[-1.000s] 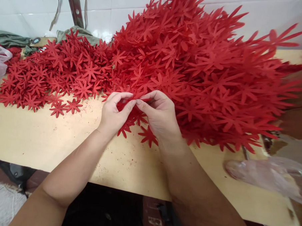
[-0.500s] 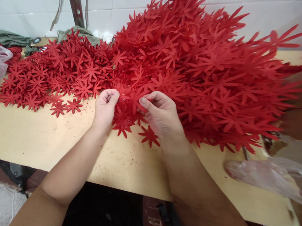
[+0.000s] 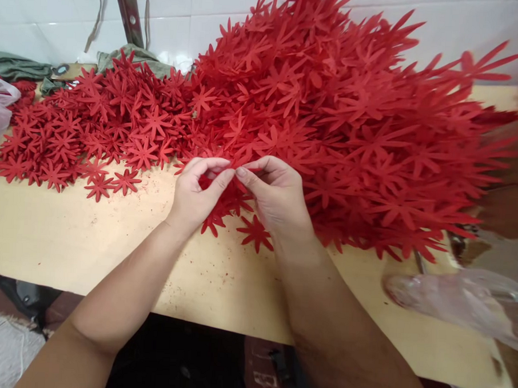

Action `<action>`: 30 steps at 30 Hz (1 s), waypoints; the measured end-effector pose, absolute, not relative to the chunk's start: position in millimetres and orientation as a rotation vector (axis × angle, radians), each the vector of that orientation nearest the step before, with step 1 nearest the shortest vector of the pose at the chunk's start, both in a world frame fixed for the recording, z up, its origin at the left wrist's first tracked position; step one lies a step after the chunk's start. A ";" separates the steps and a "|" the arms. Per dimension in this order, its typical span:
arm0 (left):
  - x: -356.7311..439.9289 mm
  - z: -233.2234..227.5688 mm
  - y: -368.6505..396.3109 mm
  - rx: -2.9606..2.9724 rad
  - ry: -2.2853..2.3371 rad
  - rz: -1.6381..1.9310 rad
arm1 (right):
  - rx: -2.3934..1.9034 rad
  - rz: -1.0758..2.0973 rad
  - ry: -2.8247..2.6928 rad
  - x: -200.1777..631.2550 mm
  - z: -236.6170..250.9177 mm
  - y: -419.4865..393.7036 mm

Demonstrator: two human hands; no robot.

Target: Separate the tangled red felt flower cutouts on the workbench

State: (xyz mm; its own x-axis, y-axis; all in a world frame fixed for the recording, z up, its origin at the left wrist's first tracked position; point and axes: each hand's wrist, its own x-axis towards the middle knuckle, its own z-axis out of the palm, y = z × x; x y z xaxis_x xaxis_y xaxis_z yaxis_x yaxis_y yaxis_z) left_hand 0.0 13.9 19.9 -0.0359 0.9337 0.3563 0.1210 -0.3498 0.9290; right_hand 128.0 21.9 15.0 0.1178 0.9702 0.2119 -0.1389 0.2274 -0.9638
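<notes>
Red flower cutout point(image 3: 224, 199) between both hands' fingertips point(image 3: 230, 174)

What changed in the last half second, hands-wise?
The left hand moved right, back toward the right hand, so the thumbs and fingertips meet again, pinching red flower cutouts between them. Half a second ago the hands were apart, each gripping a cutout. The right hand barely shifted. The big red pile, the loose cutout and the table stayed put.
</notes>
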 end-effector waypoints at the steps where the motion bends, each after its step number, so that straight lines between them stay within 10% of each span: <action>1: 1.6 19.7 13.7 1.471 1.115 1.430 | -0.977 1.052 -1.121 127.6 14.9 21.9; 30: -5.4 20.0 24.3 0.758 0.972 1.414 | -1.000 0.922 -1.076 136.5 11.9 26.9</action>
